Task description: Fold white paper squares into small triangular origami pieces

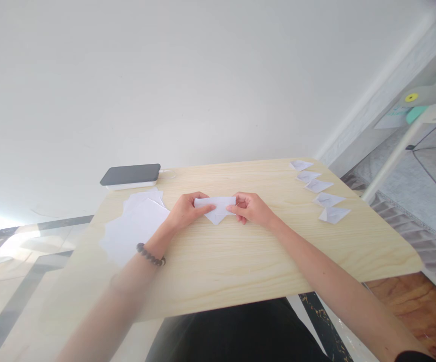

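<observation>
Above the middle of the table, a small folded sheet of white paper [216, 215] is held between both hands. It has a straight upper edge and a point toward me. My left hand [189, 209] pinches its left end, thumb lying across the front, with a dark bead bracelet on the wrist. At the right end, my right hand [253, 208] grips the paper between thumb and curled fingers. The fingertips behind the paper are hidden. Just left of my left hand lies a loose spread of white paper sheets [137, 226].
Several folded white paper pieces [334, 214] form a column along the table's right side. A dark-topped white device [131, 175] with a cable sits at the back left. Behind the wooden table [218, 271] rises a white wall; a pale metal pole [391, 158] stands at right.
</observation>
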Demonstrator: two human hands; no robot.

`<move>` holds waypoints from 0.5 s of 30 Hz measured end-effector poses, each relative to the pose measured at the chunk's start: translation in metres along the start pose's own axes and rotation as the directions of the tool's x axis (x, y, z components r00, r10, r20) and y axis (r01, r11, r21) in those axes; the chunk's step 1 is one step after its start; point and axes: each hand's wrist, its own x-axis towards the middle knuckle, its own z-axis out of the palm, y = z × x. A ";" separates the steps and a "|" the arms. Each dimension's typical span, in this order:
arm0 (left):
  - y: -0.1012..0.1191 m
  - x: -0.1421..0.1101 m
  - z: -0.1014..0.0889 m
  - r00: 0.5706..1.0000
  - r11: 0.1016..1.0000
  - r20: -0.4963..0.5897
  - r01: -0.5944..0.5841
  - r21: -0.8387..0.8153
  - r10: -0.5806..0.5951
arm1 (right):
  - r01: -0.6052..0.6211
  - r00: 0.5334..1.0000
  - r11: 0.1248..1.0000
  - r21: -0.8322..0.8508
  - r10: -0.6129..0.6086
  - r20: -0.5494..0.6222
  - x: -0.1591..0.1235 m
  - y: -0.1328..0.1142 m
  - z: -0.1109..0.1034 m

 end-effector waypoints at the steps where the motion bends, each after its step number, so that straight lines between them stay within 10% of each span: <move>1: 0.000 0.000 0.000 1.000 1.000 -0.005 -0.002 0.011 0.002 | 0.001 1.000 1.000 -0.002 -0.001 0.001 0.000 -0.001 0.000; 15: -0.006 0.002 -0.009 0.998 0.997 0.058 0.024 -0.069 -0.020 | -0.031 0.984 0.998 0.057 0.041 -0.172 0.005 0.004 -0.001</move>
